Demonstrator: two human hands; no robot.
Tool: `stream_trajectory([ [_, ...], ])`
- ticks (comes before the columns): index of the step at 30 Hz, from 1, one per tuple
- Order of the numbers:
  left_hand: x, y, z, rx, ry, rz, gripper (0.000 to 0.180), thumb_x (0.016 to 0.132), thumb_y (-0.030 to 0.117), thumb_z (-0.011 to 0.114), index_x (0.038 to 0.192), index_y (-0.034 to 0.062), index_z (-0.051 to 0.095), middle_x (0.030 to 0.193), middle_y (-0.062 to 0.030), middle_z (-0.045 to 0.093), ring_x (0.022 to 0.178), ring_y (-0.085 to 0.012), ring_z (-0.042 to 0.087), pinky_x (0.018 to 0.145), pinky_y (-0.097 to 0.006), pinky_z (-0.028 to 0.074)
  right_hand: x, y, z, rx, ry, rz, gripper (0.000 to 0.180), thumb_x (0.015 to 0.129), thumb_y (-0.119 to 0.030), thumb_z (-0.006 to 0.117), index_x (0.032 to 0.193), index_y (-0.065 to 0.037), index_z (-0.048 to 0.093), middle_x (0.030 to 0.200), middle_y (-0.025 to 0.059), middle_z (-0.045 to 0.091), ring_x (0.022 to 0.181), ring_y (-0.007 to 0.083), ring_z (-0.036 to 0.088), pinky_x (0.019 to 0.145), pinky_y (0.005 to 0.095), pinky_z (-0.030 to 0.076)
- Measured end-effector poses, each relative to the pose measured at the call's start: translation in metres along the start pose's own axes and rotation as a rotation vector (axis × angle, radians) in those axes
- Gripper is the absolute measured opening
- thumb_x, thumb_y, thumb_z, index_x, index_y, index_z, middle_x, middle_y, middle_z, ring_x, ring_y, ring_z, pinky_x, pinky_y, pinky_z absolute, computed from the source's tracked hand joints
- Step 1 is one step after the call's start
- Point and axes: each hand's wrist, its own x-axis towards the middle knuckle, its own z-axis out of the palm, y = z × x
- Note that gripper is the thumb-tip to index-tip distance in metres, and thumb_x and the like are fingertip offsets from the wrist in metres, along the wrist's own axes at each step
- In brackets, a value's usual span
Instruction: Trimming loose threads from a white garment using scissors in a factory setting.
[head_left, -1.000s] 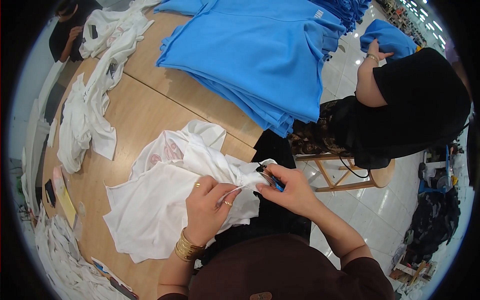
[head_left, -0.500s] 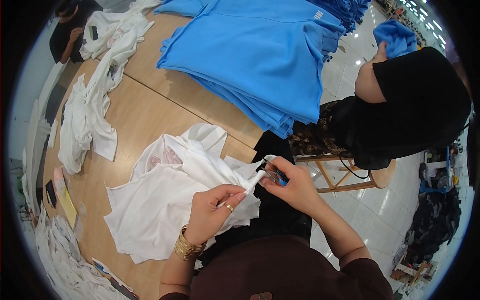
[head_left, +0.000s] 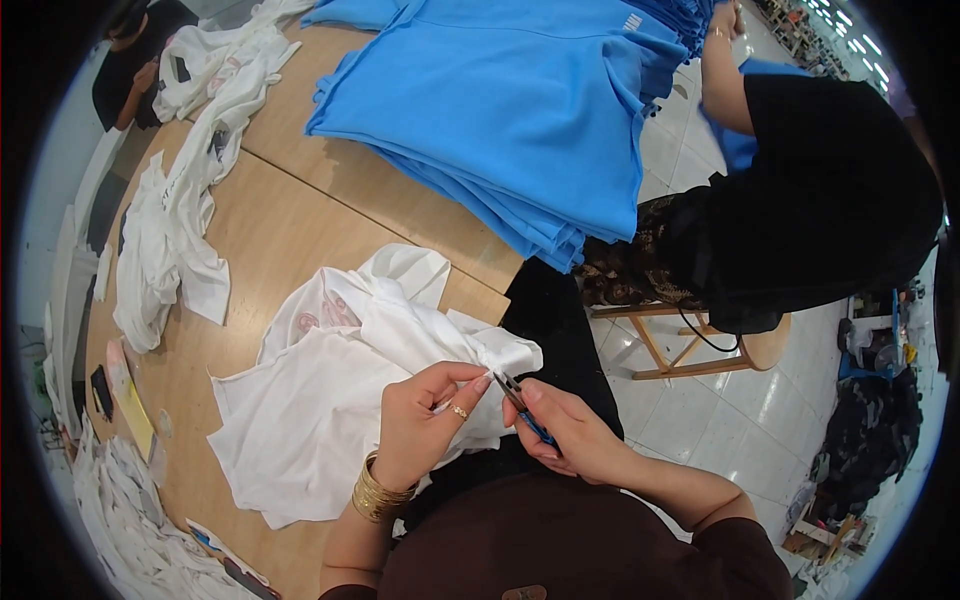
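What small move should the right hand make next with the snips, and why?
Probably close the small blue-handled thread snips on the bit of white cotton garment that the left hand pinches up. The right hand has the blade tips right beside the left fingertips, and the cloth edge is raised there; whether a loose thread sticks out is too small to tell.

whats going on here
A person at a wooden table works on a white garment. The left hand pinches a bit of its fabric near the edge, while the right hand holds small blue-handled snips with the tips at that pinched spot. A stack of blue garments lies farther up the table, where another person in black sits on a wooden stool. More white garments lie along the left side.
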Motion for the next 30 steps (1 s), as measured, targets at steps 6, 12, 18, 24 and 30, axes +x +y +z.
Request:
stream_trajectory([
  [6, -0.001, -0.001, 0.005, 0.021, 0.038, 0.016, 0.013, 0.086, 0.007, 0.063, 0.095, -0.0027, 0.065, 0.077, -0.0049, 0.068, 0.071, -0.0044, 0.059, 0.063, -0.02, 0.046, 0.0, 0.006, 0.002, 0.081, 0.013, 0.008, 0.037, 0.101, -0.038, 0.028, 0.094, -0.008, 0.047, 0.054, -0.0027, 0.035, 0.039, 0.0042, 0.027, 0.035, 0.0192, 0.023],
  [12, -0.001, -0.007, 0.017, 0.09, 0.108, 0.157, 0.012, 0.085, 0.004, 0.064, 0.094, -0.0046, 0.065, 0.067, 0.0012, 0.061, 0.06, -0.001, 0.049, 0.054, -0.016, 0.037, 0.001, 0.007, 0.004, 0.221, 0.03, 0.042, 0.038, 0.101, -0.039, 0.027, 0.095, -0.007, 0.046, 0.055, -0.0024, 0.036, 0.039, 0.0039, 0.026, 0.033, 0.0183, 0.023],
  [18, -0.002, -0.015, 0.022, 0.174, 0.125, 0.231, 0.013, 0.084, 0.003, 0.064, 0.095, -0.005, 0.065, 0.078, -0.0077, 0.068, 0.072, -0.0062, 0.06, 0.064, -0.019, 0.047, 0.008, 0.018, 0.005, 0.174, 0.091, -0.056, 0.033, 0.101, -0.036, 0.028, 0.094, -0.008, 0.045, 0.056, -0.0011, 0.038, 0.039, 0.0043, 0.027, 0.034, 0.0177, 0.023],
  [24, -0.002, -0.028, 0.022, 0.147, 0.146, 0.267, 0.014, 0.082, 0.004, 0.064, 0.096, -0.0003, 0.066, 0.078, -0.0112, 0.068, 0.068, -0.015, 0.065, 0.062, -0.024, 0.048, 0.017, 0.027, 0.004, 0.019, 0.185, -0.193, 0.023, 0.099, -0.026, 0.042, 0.091, -0.006, 0.049, 0.058, -0.0047, 0.037, 0.045, 0.0019, 0.031, 0.041, 0.0179, 0.025],
  [30, -0.002, -0.02, 0.021, -0.085, 0.112, 0.122, 0.012, 0.086, 0.004, 0.063, 0.095, -0.0029, 0.065, 0.068, 0.0002, 0.061, 0.06, -0.0029, 0.051, 0.053, -0.018, 0.039, 0.026, 0.032, -0.01, -0.05, 0.257, -0.251, 0.019, 0.097, -0.021, 0.048, 0.089, -0.004, 0.051, 0.062, -0.0061, 0.037, 0.054, 0.0012, 0.033, 0.047, 0.0198, 0.025],
])
